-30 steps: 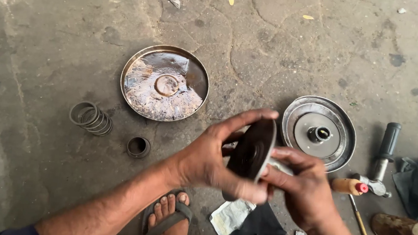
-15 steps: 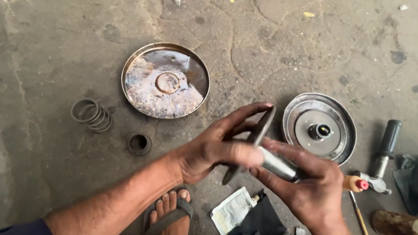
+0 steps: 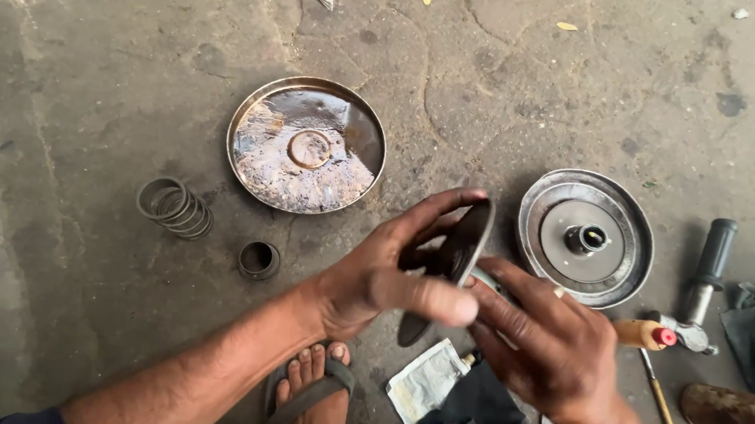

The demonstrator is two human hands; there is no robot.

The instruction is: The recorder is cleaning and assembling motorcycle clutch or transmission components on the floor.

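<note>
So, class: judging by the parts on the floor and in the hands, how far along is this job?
Done: a coil spring, a small ring, a grimy round pan and a pulley disc with a hub lie apart on the concrete floor. In hand: the left hand and right hand hold a dark disc edge-on. Left: the floor parts are unjoined, and the screwdriver lies unused.

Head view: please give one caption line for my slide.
Both hands, left hand and right hand, grip a dark metal disc edge-on above concrete floor.
</note>
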